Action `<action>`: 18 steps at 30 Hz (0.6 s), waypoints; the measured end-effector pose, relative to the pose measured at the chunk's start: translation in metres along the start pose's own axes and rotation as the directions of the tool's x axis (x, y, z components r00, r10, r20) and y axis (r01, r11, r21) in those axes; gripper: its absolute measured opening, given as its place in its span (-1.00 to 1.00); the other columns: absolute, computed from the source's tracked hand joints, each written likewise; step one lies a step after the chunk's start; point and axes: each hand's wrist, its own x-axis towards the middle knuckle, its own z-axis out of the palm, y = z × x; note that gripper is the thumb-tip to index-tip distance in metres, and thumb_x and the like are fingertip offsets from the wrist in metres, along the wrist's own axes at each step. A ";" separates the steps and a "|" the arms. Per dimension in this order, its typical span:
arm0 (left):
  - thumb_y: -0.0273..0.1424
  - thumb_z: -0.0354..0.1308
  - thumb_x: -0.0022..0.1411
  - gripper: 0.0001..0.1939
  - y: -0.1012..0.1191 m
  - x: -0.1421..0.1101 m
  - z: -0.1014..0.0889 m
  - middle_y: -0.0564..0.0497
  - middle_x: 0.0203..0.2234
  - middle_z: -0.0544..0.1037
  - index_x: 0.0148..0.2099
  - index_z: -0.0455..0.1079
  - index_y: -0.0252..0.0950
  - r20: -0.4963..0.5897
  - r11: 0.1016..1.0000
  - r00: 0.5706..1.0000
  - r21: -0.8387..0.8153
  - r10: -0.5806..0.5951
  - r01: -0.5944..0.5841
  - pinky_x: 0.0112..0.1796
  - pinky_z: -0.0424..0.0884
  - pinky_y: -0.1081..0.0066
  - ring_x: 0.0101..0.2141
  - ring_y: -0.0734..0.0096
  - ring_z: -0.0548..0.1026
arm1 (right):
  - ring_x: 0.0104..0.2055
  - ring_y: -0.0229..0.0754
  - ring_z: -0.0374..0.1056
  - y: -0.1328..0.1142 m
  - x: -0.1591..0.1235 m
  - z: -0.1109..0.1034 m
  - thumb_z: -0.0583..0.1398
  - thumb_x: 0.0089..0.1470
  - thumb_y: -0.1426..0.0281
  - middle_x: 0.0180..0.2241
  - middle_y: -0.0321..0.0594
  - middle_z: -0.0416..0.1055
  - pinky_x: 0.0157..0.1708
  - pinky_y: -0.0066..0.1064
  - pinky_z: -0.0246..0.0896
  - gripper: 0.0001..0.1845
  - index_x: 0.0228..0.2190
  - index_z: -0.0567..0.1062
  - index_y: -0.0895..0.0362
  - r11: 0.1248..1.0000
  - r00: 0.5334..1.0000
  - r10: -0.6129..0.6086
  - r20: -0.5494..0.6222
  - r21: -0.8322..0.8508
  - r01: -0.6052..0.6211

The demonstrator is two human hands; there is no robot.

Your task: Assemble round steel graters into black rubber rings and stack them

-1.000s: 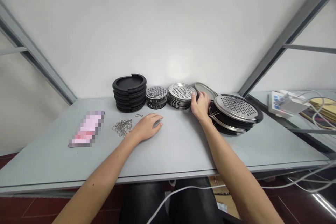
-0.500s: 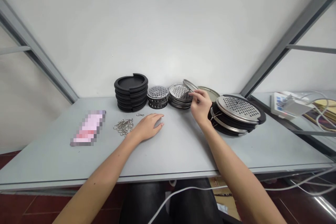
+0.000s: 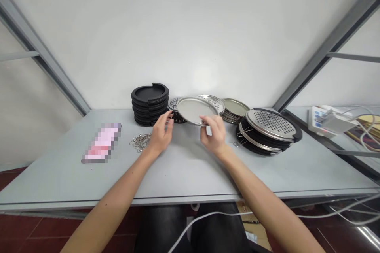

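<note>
A shallow round metal plate (image 3: 196, 110) is held by its near edge in my right hand (image 3: 214, 132), thumb below and fingers on the rim. It hangs above the table, tilted a little. My left hand (image 3: 162, 132) is near the plate's left side with thumb and fingers apart, holding nothing. Beside that hand lies a pile of small metal clips (image 3: 139, 142). Behind the plate, partly hidden, stand a stack of small perforated discs (image 3: 173, 103) and a stack of larger perforated metal discs (image 3: 218, 104). To their right is a stack of plain round plates (image 3: 236, 107).
Black notched rings (image 3: 150, 106) are stacked at the back left. Assembled grater-like discs with black rims (image 3: 270, 126) stand at the right. A pixelated pink phone-shaped thing (image 3: 102, 142) lies on the left. A power strip and cables (image 3: 325, 120) lie beyond the right frame post.
My right hand has lifted a plain plate off the right-hand stack and carried it left to the middle. My left hand has turned and risen slightly towards it.
</note>
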 end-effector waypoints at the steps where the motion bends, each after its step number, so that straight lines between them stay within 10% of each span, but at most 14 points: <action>1: -0.20 -0.19 0.44 -0.55 -0.001 0.001 -0.001 -0.19 -0.02 0.48 0.21 0.24 -0.32 -0.036 0.999 0.999 -0.034 -0.034 0.033 -0.04 0.42 0.23 -0.04 0.24 0.48 | -0.29 -0.12 0.34 -0.004 -0.002 0.002 0.09 0.02 0.63 -0.37 -0.17 0.38 -0.31 -0.26 0.30 -0.57 -0.09 0.41 0.05 1.000 0.999 -0.017 0.040 0.009 0.017; 10: -0.02 -0.35 0.42 -0.34 -0.003 -0.002 -0.001 -0.26 0.04 0.46 0.15 0.30 -0.41 0.209 0.994 0.972 0.018 -0.109 0.108 0.11 0.27 0.11 0.08 0.12 0.40 | -0.39 -0.20 0.32 -0.006 -0.007 0.000 0.14 -0.09 0.56 -0.39 -0.20 0.43 -0.38 -0.32 0.30 -0.66 -0.23 0.50 0.08 0.959 0.953 0.028 0.300 0.262 -0.111; 18: -0.12 -0.32 0.45 -0.44 -0.001 -0.005 -0.001 -0.20 0.07 0.45 0.16 0.29 -0.36 0.362 0.990 0.923 0.094 -0.128 0.101 0.14 0.23 0.15 0.11 0.16 0.37 | -0.16 -0.11 0.38 -0.011 -0.003 -0.002 0.23 -0.07 0.50 -0.19 -0.15 0.48 -0.12 -0.27 0.31 -0.68 -0.19 0.52 0.10 0.887 0.722 -0.049 0.691 0.362 -0.286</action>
